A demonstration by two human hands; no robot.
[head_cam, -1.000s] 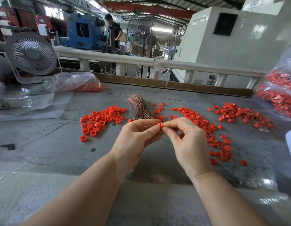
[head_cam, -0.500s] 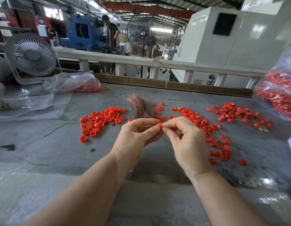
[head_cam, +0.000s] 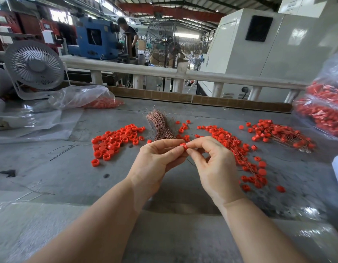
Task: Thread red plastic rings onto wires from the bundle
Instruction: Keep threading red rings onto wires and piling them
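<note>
Above the grey table (head_cam: 50, 177), the left hand (head_cam: 154, 162) and right hand (head_cam: 215, 168) meet, both pinching one red ring (head_cam: 183, 146) between thumb and forefinger tips. Farther off lies the wire bundle (head_cam: 160, 126), loose rings (head_cam: 115, 141) to its left.

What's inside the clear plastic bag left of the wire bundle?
The clear plastic bag holds red rings bunched at its right end. Crumpled, glaring film hides the rest; no count possible.
</note>
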